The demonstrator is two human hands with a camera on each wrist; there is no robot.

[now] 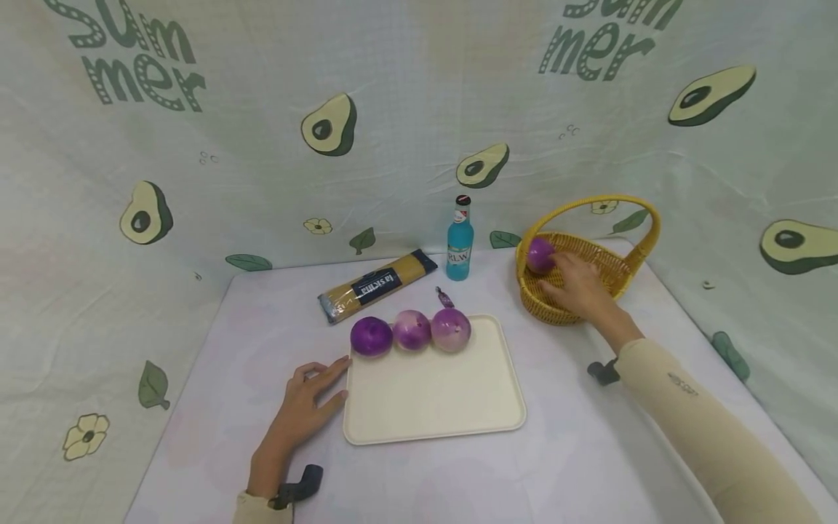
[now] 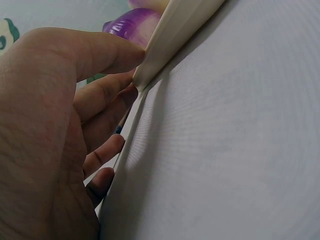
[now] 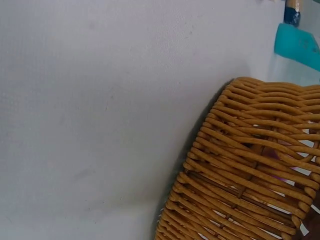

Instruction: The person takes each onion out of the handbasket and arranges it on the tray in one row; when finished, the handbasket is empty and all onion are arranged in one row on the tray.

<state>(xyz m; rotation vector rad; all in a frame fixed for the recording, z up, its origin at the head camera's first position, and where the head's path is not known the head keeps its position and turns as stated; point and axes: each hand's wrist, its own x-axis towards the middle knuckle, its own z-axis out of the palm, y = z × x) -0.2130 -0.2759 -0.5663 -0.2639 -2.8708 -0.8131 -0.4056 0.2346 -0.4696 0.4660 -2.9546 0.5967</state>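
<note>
My left hand (image 1: 308, 407) lies at the left edge of the cream tray (image 1: 432, 407), fingers extended; in the left wrist view the thumb and fingertips touch its rim (image 2: 165, 47). Along the tray's far edge sit a dark purple onion (image 1: 371, 337), a paler onion (image 1: 412, 330) and another pale onion (image 1: 451, 330). My right hand (image 1: 577, 284) reaches into the yellow wicker basket (image 1: 553, 314), fingertips right at a purple onion (image 1: 540, 255) near its left wall, thumb apart from it. In the right wrist view the basket's woven side (image 3: 245, 165) hides this hand.
Behind the tray lies a pasta packet (image 1: 377, 286), with a blue bottle (image 1: 460, 247) upright to its right. A small purple wrapped piece (image 1: 444, 297) lies just behind the onions. The basket's tall handle (image 1: 592, 200) arches above it. A patterned cloth (image 1: 406, 145) hangs behind the table.
</note>
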